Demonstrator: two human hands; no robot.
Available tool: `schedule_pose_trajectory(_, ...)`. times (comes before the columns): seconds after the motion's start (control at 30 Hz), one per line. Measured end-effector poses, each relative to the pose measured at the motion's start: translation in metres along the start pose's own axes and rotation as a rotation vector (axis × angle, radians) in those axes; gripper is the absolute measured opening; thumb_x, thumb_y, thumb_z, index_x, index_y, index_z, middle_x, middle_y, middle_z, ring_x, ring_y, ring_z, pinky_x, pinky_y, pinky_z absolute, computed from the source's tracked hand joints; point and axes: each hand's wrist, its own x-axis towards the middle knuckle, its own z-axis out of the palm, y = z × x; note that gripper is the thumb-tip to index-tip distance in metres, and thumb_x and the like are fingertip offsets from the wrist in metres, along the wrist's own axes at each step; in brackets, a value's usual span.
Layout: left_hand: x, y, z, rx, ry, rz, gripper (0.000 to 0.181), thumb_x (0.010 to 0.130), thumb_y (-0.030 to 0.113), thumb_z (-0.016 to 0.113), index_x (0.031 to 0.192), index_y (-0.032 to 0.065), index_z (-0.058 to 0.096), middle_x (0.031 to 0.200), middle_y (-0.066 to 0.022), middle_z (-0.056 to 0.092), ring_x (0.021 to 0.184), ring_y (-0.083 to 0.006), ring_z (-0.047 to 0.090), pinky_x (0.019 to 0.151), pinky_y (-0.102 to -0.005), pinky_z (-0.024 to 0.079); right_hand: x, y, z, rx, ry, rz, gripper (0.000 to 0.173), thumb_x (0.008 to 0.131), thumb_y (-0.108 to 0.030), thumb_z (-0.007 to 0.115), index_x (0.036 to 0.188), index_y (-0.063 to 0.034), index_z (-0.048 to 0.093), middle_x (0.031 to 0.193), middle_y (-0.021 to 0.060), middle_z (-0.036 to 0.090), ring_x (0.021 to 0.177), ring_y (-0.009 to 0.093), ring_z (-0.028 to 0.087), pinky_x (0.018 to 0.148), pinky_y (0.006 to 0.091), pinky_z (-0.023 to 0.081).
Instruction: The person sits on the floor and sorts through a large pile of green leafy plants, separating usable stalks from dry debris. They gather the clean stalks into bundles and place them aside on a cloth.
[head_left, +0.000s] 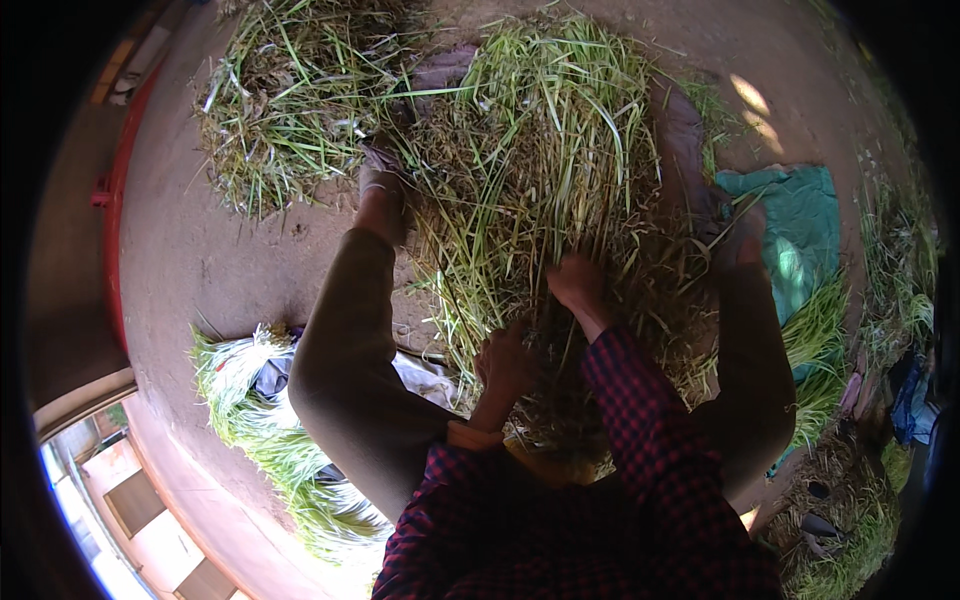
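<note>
A heap of long cut grass (540, 150), green blades mixed with dry brown stalks, lies between my spread legs. My right hand (579, 283) is in the heap with its fingers curled around some grass stalks. Nearer to my body, and lower in the view, my left hand (508, 364) is over the heap's near side. Its fingers are bent and partly in shadow, and whether they grip any stalks does not show. The near part of the heap under both forearms is dark and blurred.
Another grass heap (292, 112) lies at the upper left. Sorted green bundles (262, 442) rest beside my left leg. A green cloth (806, 225) and more grass (817, 352) lie by my right leg. A brown cloth (679, 142) shows under the middle heap. A red edge (116, 247) borders the floor at left.
</note>
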Motion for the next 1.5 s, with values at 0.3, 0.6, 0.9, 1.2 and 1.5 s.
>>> schedule_pose_trajectory(0.3,-0.001,0.018,-0.025,-0.471,0.340,0.224,0.022,0.077,0.008,0.059,0.099,0.0052,0.061,0.077,-0.0112,0.063,0.066,-0.0176,0.059,0.064,-0.0278,0.047,-0.113,0.014,-0.045,0.796,-0.068,-0.129,0.023,0.080,-0.019,0.060,0.073,0.0013,0.053,0.055,0.0035,0.045,0.051,0.007,0.041,0.047,0.0278,0.036)
schedule_pose_trajectory(0.6,-0.054,0.066,-0.073,-1.055,-0.051,0.286,0.026,0.090,0.024,0.052,0.089,0.0006,0.061,0.066,0.0033,0.053,0.062,-0.0040,0.044,0.056,-0.0193,0.037,-0.233,-0.024,-0.093,0.740,0.038,-0.371,0.023,0.080,-0.023,0.065,0.081,-0.0012,0.057,0.062,0.0078,0.057,0.052,0.010,0.051,0.049,0.0262,0.040)
schedule_pose_trajectory(0.9,-0.061,0.050,-0.071,-1.210,-0.067,0.125,0.016,0.086,0.015,0.058,0.093,0.0010,0.063,0.072,0.0012,0.060,0.063,-0.0057,0.050,0.060,-0.0209,0.042,-0.228,-0.030,-0.065,0.653,0.055,-0.374,0.017,0.081,-0.017,0.061,0.080,-0.0017,0.055,0.058,0.0165,0.048,0.046,0.026,0.047,0.045,0.0339,0.037)
schedule_pose_trajectory(1.2,-0.053,0.042,-0.063,-1.305,-0.107,0.040,0.013,0.085,0.013,0.058,0.091,0.0027,0.063,0.076,-0.0015,0.063,0.063,-0.0076,0.056,0.060,-0.0221,0.046,-0.220,-0.021,-0.060,0.929,-0.074,-0.076,0.023,0.088,-0.020,0.053,0.077,-0.0013,0.058,0.054,-0.0009,0.051,0.051,0.004,0.047,0.048,0.0207,0.038)
schedule_pose_trajectory(1.5,-0.048,0.038,-0.050,-1.324,-0.103,0.069,0.011,0.084,0.010,0.060,0.092,0.0022,0.063,0.076,-0.0015,0.063,0.064,-0.0080,0.057,0.057,-0.0211,0.048,-0.209,-0.017,-0.050,0.857,0.244,-0.149,0.031,0.082,-0.027,0.061,0.096,-0.0001,0.057,0.062,0.0018,0.054,0.055,0.007,0.049,0.052,0.0238,0.041)
